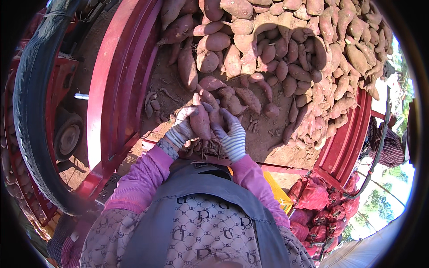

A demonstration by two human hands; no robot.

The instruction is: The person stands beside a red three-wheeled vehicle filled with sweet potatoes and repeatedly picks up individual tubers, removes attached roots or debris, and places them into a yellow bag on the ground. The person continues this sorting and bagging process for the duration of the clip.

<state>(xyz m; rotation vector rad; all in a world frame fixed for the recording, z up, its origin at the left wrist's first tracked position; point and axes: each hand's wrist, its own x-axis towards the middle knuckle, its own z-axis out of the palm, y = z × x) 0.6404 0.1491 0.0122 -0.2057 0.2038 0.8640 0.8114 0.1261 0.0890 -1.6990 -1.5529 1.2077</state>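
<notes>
My left hand, in a striped, dirt-stained work glove, grips a reddish sweet potato with its narrow end pointing away from me. Against its right side lies a second, longer sweet potato, and my right hand in a matching glove is closed around that one. Both hands are close together above the near edge of a red metal cart bed. Just beyond my fingers rest several loose sweet potatoes on the soil-covered floor. Small rooty pieces lie beneath my hands.
A large heap of sweet potatoes fills the bed's far and right parts. Red ribbed side walls flank it. At the left are a thick black tube and a wheel. Filled red mesh bags are piled at lower right.
</notes>
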